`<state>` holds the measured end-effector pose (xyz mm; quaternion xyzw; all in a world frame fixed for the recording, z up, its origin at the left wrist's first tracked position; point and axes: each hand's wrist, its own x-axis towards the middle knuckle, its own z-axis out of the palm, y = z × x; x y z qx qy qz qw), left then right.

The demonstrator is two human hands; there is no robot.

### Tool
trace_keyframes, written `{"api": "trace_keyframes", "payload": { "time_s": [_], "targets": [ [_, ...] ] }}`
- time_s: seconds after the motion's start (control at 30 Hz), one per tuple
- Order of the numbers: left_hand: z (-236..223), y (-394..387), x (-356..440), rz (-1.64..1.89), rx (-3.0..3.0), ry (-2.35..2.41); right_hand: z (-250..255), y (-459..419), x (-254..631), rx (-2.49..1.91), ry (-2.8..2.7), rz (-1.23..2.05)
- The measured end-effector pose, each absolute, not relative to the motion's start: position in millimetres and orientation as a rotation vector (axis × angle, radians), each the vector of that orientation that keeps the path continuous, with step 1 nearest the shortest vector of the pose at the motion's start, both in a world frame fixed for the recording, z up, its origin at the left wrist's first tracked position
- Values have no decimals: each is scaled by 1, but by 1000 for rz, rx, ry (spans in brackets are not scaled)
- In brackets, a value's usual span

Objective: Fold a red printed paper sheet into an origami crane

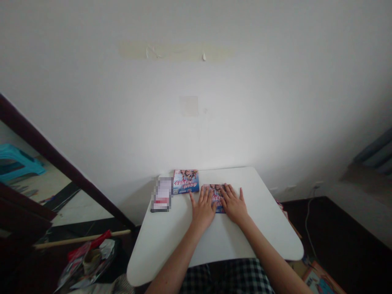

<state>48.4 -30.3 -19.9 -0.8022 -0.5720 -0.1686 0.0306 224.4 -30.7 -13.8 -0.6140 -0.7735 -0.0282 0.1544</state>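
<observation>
Both my hands lie flat on a printed leaflet [218,199] in the middle of the white table [226,245]. My left hand [203,210] covers its left side, fingers stretched out and thumb to the right. Over its right side rests my right hand [234,204], fingers spread. Pink lettering and pictured faces show between the hands. Up and to the left lies a second item with similar print, a blue and pink leaflet [186,181], near my left little finger. Left of that is a blurred-out flat rectangular thing [162,194], perhaps a phone.
The table's back edge meets a white wall [196,134]. On the floor at left are a bag of odds and ends [92,261] and a wooden stick [82,239]. A dark-framed mirror [76,200] leans there. A cable [308,220] hangs at right.
</observation>
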Motion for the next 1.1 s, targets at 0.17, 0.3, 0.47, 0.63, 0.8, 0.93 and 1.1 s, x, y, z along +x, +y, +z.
{"api": "trace_keyframes", "payload": {
  "time_s": [0.17,0.3,0.47,0.63,0.8,0.93,1.1],
  "targets": [
    [-19,-33,48,-530,-2417,-1863,-19,-31,221,-1897,-2087,-106],
    [-18,-34,48,-538,-2418,-1868,-19,-30,221,-1964,-2058,-109],
    [-17,-35,48,-516,-2395,-1884,-20,-31,221,-2027,-2002,-127],
    [-14,-36,49,-515,-2376,-1897,-20,-31,225,-1964,-1978,-127],
    [-11,-38,50,-556,-2358,-1938,-16,-38,237,-1713,-2008,-50],
    [-8,-40,49,-590,-2347,-1965,-16,-49,247,-1562,-2077,62],
    [-4,-40,47,-627,-2361,-1992,-13,-60,257,-1530,-2192,156]
  ]
}}
